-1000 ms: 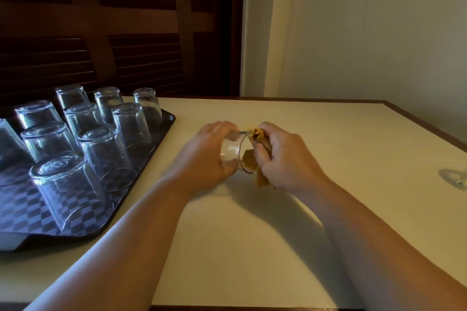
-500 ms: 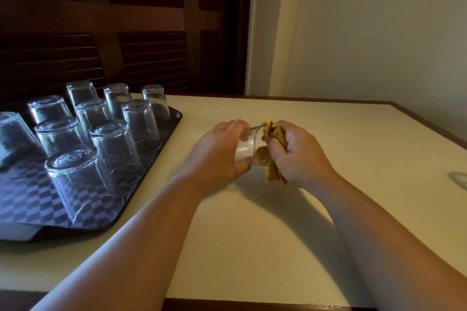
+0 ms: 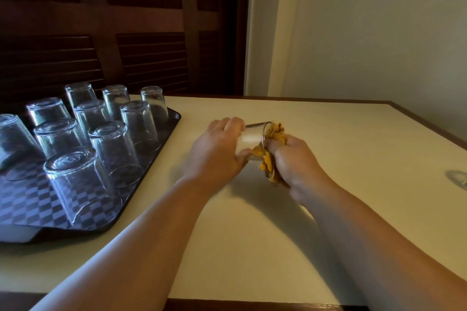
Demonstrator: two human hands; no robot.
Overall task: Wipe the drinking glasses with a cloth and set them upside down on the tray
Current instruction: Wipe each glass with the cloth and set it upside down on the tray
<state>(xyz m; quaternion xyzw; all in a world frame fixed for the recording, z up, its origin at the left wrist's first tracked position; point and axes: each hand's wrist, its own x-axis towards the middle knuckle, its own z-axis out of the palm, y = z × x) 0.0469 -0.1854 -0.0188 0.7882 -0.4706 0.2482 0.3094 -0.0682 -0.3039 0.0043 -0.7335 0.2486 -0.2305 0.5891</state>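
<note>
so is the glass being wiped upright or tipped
Tipped on its side: the left hand grips the glass, rim facing the yellow cloth in the right hand.

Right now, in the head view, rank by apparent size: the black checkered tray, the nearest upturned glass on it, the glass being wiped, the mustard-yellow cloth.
1. Black checkered tray
2. Nearest upturned clear glass
3. Clear glass being wiped and mustard-yellow cloth: alike, both mostly covered; unranked.

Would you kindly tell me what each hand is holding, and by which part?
The left hand grips a glass around its base end; the right hand holds a bunched yellow cloth at the glass's rim.
</note>
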